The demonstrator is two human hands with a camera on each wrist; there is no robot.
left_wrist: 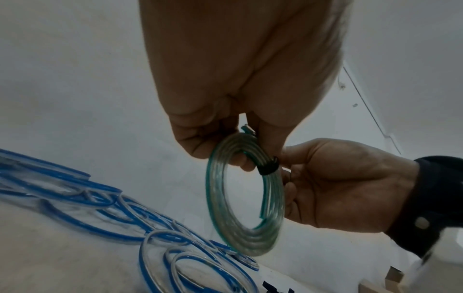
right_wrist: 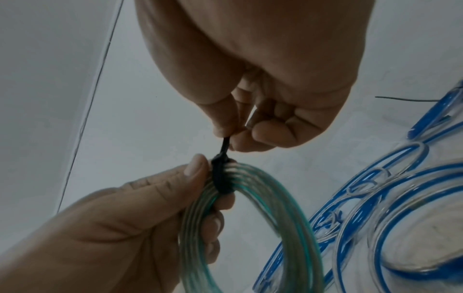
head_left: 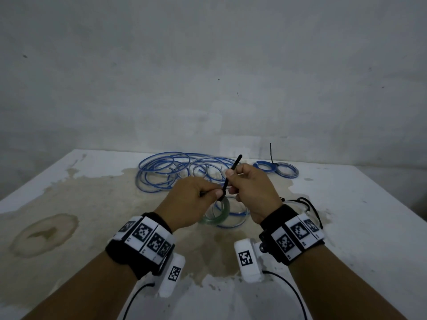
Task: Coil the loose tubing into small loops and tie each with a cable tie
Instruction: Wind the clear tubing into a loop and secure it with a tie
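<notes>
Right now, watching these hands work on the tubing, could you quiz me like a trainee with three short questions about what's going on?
1. True or false: the black plastic cable tie is already wrapped around the small green-tinted coil of clear tubing.
2. Which hand pulls the tie's free tail: A) left hand, B) right hand?
3. Fill in: the loose pile of tubing lying on the white stained table has a ____ stripe.

Key: 1 true. 2 B; the left hand's grip steadies the coil at the tie. 3 blue.
</notes>
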